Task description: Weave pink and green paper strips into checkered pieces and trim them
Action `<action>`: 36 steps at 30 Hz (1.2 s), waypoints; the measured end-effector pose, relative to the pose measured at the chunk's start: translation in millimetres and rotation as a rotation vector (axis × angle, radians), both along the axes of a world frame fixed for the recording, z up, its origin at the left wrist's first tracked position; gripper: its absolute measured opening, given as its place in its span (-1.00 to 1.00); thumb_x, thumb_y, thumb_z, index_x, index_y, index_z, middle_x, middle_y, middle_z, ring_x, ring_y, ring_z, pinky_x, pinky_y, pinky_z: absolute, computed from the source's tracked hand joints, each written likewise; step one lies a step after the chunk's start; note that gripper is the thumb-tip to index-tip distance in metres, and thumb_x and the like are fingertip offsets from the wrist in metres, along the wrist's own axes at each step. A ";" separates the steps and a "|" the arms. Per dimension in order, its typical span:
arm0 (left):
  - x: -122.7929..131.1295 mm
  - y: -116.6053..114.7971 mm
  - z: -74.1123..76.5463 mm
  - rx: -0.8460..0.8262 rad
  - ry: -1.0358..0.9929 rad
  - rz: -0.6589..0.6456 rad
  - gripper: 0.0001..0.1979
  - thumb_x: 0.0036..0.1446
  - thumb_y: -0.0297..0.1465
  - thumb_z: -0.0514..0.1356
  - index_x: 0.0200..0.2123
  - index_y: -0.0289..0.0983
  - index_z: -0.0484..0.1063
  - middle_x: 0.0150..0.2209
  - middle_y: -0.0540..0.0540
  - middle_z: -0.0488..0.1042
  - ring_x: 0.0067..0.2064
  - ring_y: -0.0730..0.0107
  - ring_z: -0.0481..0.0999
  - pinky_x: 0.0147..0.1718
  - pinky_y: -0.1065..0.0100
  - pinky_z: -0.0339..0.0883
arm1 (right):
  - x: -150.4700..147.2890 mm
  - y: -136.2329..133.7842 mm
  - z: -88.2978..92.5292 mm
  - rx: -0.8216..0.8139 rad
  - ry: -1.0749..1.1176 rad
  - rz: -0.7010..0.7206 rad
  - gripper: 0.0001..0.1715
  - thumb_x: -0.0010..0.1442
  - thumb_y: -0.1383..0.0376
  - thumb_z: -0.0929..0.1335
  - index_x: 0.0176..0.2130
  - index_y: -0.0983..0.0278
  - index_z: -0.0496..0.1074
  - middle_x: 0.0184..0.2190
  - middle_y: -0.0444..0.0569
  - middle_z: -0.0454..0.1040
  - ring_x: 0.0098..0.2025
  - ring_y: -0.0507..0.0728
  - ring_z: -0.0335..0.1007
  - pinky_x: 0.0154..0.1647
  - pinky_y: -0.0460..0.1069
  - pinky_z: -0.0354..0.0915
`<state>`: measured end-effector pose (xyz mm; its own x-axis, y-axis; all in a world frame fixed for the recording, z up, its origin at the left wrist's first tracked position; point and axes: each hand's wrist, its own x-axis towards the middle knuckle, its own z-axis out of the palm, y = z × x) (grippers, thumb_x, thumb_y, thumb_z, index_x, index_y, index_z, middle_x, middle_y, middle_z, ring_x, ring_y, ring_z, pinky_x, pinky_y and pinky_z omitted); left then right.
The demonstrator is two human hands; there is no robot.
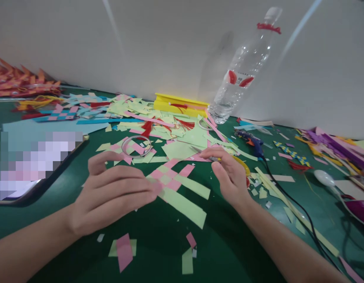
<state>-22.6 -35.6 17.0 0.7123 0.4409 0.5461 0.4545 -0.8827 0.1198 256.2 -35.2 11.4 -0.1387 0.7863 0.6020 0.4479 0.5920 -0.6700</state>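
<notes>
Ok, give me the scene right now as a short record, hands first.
left hand: pinching woven pink-and-green paper
right hand: at the scissors; exact grip partly hidden
surface: green tabletop, strewn with paper scraps
back: clear bottle, yellow folded piece
right side: blue glue gun with black cord

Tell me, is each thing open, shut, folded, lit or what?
Woven paper: partly woven, strip ends loose
Left hand: pinching that paper's edge
Right hand: curled, grip unclear
Bottle: capped
Screen: lit, picture blurred
Glue gun: lying down, on or off unclear
Yellow sheet: folded
</notes>
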 end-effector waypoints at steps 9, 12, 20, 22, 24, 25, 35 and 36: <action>19.3 23.5 -14.6 0.063 0.052 -0.203 -0.83 0.17 -0.38 0.20 -0.14 -0.12 0.40 -0.25 0.10 0.57 -0.25 0.46 0.52 0.08 0.26 0.20 | 8.0 5.9 -0.7 0.046 0.039 -0.160 -0.75 0.29 0.22 0.20 -0.25 0.20 0.43 -0.29 -0.03 0.48 -0.20 0.12 0.39 -0.15 0.07 0.31; 18.7 26.5 -16.1 -0.056 0.104 -0.231 -0.84 0.23 -0.41 0.13 -0.14 -0.14 0.44 -0.18 0.03 0.56 -0.15 0.40 0.51 0.07 0.24 0.25 | 12.8 7.6 1.9 0.044 0.069 -0.357 -0.74 0.28 0.19 0.21 -0.32 0.20 0.43 -0.46 -0.08 0.41 -0.43 0.07 0.32 -0.42 -0.01 0.26; 23.0 25.7 -18.3 -0.214 0.199 -0.283 -0.81 0.27 -0.43 0.07 -0.16 -0.20 0.47 -0.12 -0.04 0.53 -0.08 0.30 0.46 -0.02 0.28 0.32 | 16.6 -11.8 7.9 0.125 -0.349 -0.064 -0.93 0.15 0.32 0.35 -0.40 0.21 0.41 -0.52 -0.14 0.41 -0.45 0.05 0.28 -0.30 0.04 0.21; 23.3 25.7 -18.1 -0.219 0.220 -0.272 -0.83 0.27 -0.42 0.07 -0.17 -0.20 0.46 -0.15 -0.04 0.53 -0.10 0.29 0.46 -0.04 0.27 0.31 | 15.1 -19.3 6.7 0.072 -0.515 0.109 -0.93 0.14 0.26 0.38 -0.36 0.22 0.45 -0.47 -0.13 0.44 -0.37 0.06 0.31 -0.24 0.05 0.19; 23.7 25.5 -17.8 -0.216 0.244 -0.269 -0.84 0.26 -0.39 0.08 -0.18 -0.20 0.45 -0.16 -0.05 0.52 -0.11 0.28 0.45 -0.06 0.26 0.30 | 14.6 -24.9 5.6 0.004 -0.639 0.237 -0.87 0.14 0.19 0.39 -0.34 0.21 0.48 -0.41 -0.13 0.46 -0.30 0.06 0.31 -0.18 0.06 0.16; 24.1 25.1 -17.4 -0.212 0.255 -0.269 -0.85 0.26 -0.38 0.09 -0.18 -0.20 0.45 -0.16 -0.05 0.52 -0.10 0.28 0.44 -0.07 0.26 0.29 | 14.6 -26.9 5.4 -0.021 -0.685 0.284 -0.84 0.14 0.16 0.39 -0.33 0.20 0.49 -0.40 -0.13 0.46 -0.28 0.06 0.30 -0.16 0.06 0.14; 32.8 16.5 -15.4 -0.086 0.310 -0.213 -0.83 0.25 -0.34 0.11 -0.14 -0.19 0.45 -0.11 -0.06 0.48 -0.14 0.26 0.41 -0.07 0.19 0.13 | 10.1 -35.1 1.4 0.031 -0.897 0.397 -0.63 0.25 0.05 0.26 -0.21 0.23 0.51 -0.51 -0.13 0.42 -0.39 0.04 0.21 -0.17 0.05 0.05; 33.4 15.8 -16.8 -0.096 0.296 -0.215 -0.83 0.26 -0.33 0.10 -0.15 -0.19 0.44 -0.11 -0.05 0.48 -0.15 0.27 0.41 -0.07 0.19 0.14 | 9.8 -35.1 0.0 0.037 -0.893 0.396 -0.62 0.25 0.05 0.25 -0.20 0.23 0.50 -0.51 -0.14 0.42 -0.39 0.04 0.22 -0.16 0.05 0.05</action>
<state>10.7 -19.8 0.1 0.9148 0.3036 0.2664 0.2878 -0.9527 0.0973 266.0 -70.3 11.4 -0.8055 0.5673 0.1712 0.5458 0.8228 -0.1588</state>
